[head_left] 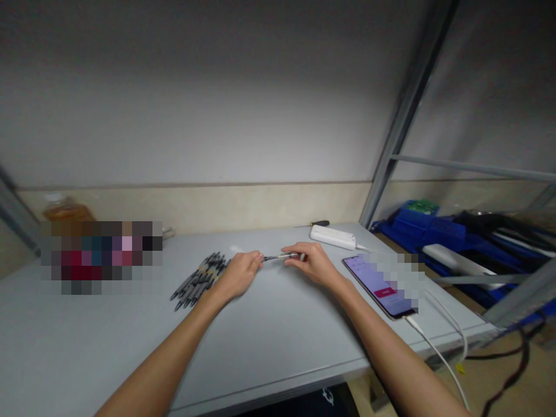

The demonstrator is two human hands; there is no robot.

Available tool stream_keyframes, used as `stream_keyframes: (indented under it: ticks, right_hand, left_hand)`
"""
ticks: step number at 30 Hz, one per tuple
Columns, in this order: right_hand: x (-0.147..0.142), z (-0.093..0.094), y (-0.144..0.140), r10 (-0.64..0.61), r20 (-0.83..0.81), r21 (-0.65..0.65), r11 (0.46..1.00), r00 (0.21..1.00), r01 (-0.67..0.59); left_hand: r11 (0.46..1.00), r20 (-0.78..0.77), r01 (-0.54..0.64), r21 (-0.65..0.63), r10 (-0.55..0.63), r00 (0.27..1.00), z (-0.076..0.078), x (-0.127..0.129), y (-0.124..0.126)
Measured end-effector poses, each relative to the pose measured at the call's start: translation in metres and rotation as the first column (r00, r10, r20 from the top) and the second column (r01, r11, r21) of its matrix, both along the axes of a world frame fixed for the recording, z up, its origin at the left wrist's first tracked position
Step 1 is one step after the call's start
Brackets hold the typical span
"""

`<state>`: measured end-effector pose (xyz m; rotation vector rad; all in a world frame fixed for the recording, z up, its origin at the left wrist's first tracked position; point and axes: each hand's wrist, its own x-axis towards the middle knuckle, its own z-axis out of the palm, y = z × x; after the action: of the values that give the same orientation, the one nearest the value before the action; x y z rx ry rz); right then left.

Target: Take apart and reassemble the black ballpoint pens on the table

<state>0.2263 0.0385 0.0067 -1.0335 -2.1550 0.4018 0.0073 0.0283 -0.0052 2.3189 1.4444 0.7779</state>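
Both hands meet over the middle of a grey table (269, 324). My left hand (241, 273) pinches one end of a thin dark pen (280, 256). My right hand (310, 262) grips the pen's other end. The pen lies roughly level between them, just above the tabletop. A pile of several dark pens (200, 279) rests on the table directly left of my left hand.
A phone (377, 285) with a lit screen lies right of my right hand, a white cable (438, 353) running off the table edge. A white power bank (332, 236) and a screwdriver (319, 223) sit near the wall. Blue bins (430, 231) and a metal rack stand at right.
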Motion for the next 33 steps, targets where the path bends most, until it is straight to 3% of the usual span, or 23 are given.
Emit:
stream_keyframes:
  ticks: [5, 12, 18, 24, 29, 33]
  right_hand:
    - [-0.0021, 0.0017, -0.0026, 0.027, 0.039, -0.232, 0.973, 0.999, -0.017]
    - [-0.001, -0.0033, 0.0005, 0.034, -0.135, -0.25, 0.966, 0.99, -0.067]
    - [-0.0013, -0.0005, -0.0019, 0.048, -0.122, -0.431, 0.897, 0.991, -0.097]
    - [-0.001, -0.0004, 0.0013, 0.013, -0.267, -0.404, 0.906, 0.964, -0.124]
    - [-0.0015, -0.0011, 0.0014, 0.003, -0.272, -0.503, 0.852, 0.962, -0.145]
    - [-0.0016, 0.0008, 0.0018, -0.031, -0.334, -0.479, 0.866, 0.942, -0.142]
  left_hand:
    - [0.991, -0.136, 0.022, 0.131, -0.004, 0.991, 0.0013, 0.0009, -0.0015]
    - [0.996, -0.17, 0.004, 0.084, 0.011, 0.985, -0.0004, 0.0026, -0.0011]
    - [0.995, -0.133, 0.009, 0.102, 0.005, 0.991, -0.001, 0.0023, -0.0021]
    - [0.995, -0.103, 0.014, 0.096, -0.004, 0.995, -0.003, 0.002, -0.002]
    - [0.996, -0.039, 0.001, 0.087, 0.002, 0.999, -0.0003, 0.0024, -0.0039]
    - [0.999, 0.048, 0.024, 0.035, -0.025, 0.999, 0.0032, 0.003, -0.0089]
